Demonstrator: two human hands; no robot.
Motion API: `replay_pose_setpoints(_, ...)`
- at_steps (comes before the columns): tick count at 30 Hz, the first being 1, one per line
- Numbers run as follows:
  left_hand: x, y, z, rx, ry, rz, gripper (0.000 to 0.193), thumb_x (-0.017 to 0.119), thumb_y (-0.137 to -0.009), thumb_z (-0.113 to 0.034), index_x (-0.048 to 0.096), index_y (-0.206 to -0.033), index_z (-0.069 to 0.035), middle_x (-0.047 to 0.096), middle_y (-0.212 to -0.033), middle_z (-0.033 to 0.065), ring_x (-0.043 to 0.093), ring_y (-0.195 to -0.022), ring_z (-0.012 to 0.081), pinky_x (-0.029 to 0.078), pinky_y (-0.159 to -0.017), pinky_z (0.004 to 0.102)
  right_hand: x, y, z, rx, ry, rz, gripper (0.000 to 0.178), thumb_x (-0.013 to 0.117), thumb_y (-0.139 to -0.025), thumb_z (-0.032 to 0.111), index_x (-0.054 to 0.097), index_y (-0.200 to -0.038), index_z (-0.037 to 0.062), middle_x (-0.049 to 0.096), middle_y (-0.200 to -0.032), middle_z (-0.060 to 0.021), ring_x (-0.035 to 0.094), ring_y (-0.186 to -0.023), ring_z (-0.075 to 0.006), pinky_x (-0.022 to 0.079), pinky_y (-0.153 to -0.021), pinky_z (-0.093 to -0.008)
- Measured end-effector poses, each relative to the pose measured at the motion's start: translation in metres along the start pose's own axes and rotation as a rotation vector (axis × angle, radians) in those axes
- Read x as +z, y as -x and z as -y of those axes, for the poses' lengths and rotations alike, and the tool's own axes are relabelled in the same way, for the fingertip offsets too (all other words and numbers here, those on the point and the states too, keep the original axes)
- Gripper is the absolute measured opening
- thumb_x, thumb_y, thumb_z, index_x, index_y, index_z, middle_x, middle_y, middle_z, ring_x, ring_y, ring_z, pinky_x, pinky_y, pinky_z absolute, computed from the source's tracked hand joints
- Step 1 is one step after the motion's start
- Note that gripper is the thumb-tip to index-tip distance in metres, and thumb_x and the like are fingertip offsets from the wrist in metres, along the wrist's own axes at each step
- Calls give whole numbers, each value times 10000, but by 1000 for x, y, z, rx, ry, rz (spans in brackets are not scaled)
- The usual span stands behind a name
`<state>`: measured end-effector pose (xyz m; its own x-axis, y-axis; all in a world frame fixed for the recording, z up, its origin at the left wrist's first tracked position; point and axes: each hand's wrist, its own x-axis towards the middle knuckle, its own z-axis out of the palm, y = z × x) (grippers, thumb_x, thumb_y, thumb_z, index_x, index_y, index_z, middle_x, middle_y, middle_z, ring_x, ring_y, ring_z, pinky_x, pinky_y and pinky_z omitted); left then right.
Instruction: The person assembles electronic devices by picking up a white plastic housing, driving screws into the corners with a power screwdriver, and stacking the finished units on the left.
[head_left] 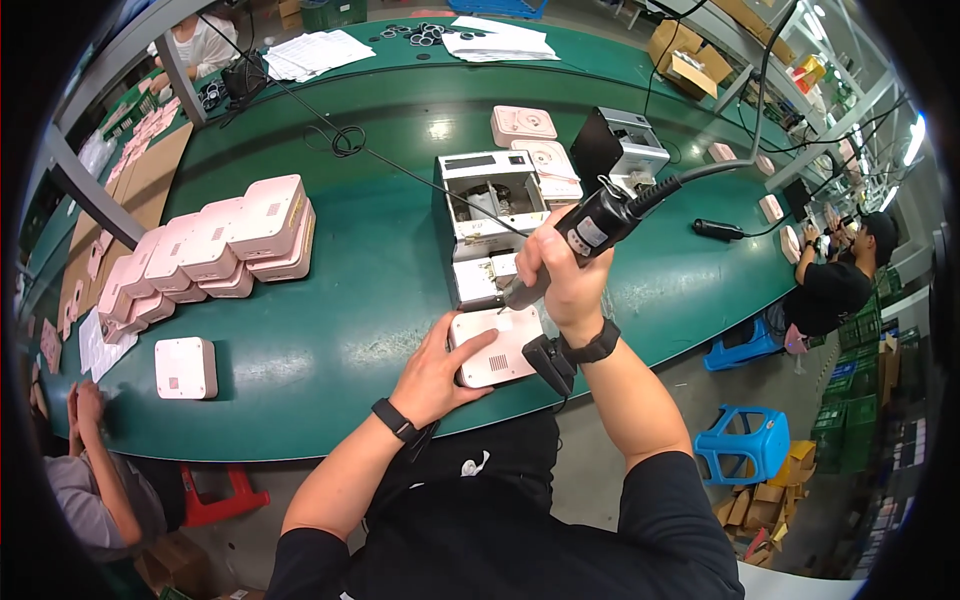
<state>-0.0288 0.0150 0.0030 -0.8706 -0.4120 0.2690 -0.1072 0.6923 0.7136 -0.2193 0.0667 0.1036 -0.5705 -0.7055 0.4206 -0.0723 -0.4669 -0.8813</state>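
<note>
Here the fingers of the right hand (pixel 565 275) are curled fully shut around the black barrel of an electric screwdriver (pixel 590 228), with no gap showing between them and the grip; the tool slants from upper right to lower left, its cabled end rising toward the far side of the bench and its bit pointing down at the near left. The fingers of the left hand (pixel 440 375) lie spread and nearly flat, thumb and forefinger pressing on the left edge and top of a pale pink casing (pixel 497 345), so the hand steadies rather than encloses it. The casing rests flat at the near edge of the green table (pixel 380 250), directly before the person, its long axis running roughly left to right with a slight rise at the right, a small grille showing on its upper face. Judged from this pose, the step in hand is fastening a screw near the casing's upper left corner; the next move calls for the bit to stay seated squarely while the left hand resists any twist. Beyond stand an open white fixture box (pixel 485 215), a stacked row of pink casings (pixel 215 255) to the left, and a single casing (pixel 186 367) near the left edge.
</note>
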Motion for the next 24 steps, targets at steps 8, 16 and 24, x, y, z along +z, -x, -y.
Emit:
replay_pose_setpoints(8, 1, -2, -2, 7, 38, 31, 780, 892, -619, -200, 586, -1334, -251, 406, -1400, 161, 500, -1248, 394, 478, -1024, 456, 3, -1, 23, -22, 37, 21, 110, 567, -916, 88, 488, -927, 13, 509, -627, -56, 502, -488, -155, 450, -482, -304)
replay_pose_setpoints(16, 9, -14, -9, 23, 76, 58, 779, 887, -627, -198, 579, -1340, -253, 408, -1406, 152, 507, -1249, 376, 481, -1019, 446, 1, -25, 19, -108, 87, -60, 107, 554, -921, 93, 493, -929, 6, 505, -626, -60, 502, -487, -159, 447, -482, -307)
replay_pose_setpoints(24, 7, -15, -7, 26, 75, 62, 767, 881, -638, -207, 580, -1341, -261, 402, -1419, 144, 502, -1257, 370, 481, -1016, 444, 19, -1, 34, -30, 16, 35, 112, 560, -913, 90, 484, -920, 8, 509, -623, -72, 495, -481, -160, 450, -477, -307)
